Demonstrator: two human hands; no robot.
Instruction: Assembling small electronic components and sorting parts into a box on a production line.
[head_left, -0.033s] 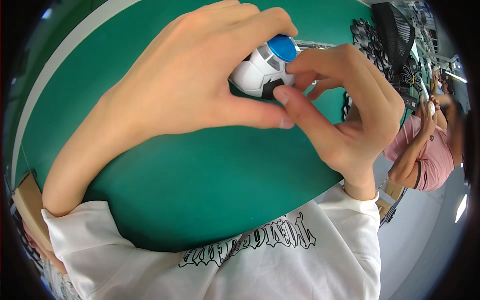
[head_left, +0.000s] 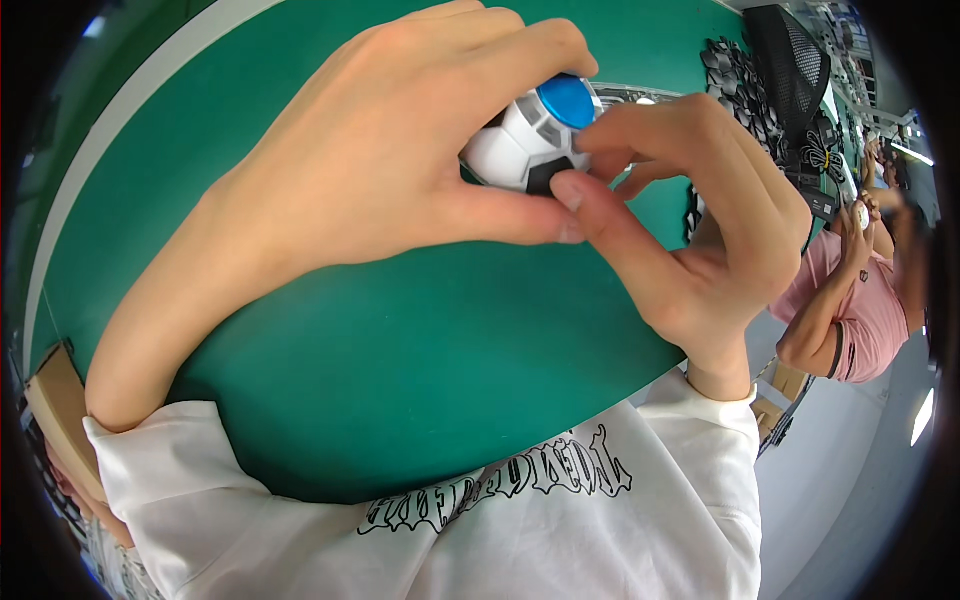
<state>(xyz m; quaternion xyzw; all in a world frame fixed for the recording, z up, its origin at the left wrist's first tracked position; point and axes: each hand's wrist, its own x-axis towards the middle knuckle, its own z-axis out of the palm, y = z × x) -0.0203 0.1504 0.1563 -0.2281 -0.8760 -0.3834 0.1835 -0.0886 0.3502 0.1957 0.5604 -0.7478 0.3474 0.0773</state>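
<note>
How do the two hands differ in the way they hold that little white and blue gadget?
The left hand wraps over the gadget from above, thumb stretched beneath it. The right hand only pinches its edge with thumb and fingertips. The left hides more of it than the right. Both touch it above the green table.

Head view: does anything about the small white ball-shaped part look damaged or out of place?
Nothing stands out. The small white ball-shaped part with a blue cap sits whole between the left hand and right hand, over the green mat.
</note>
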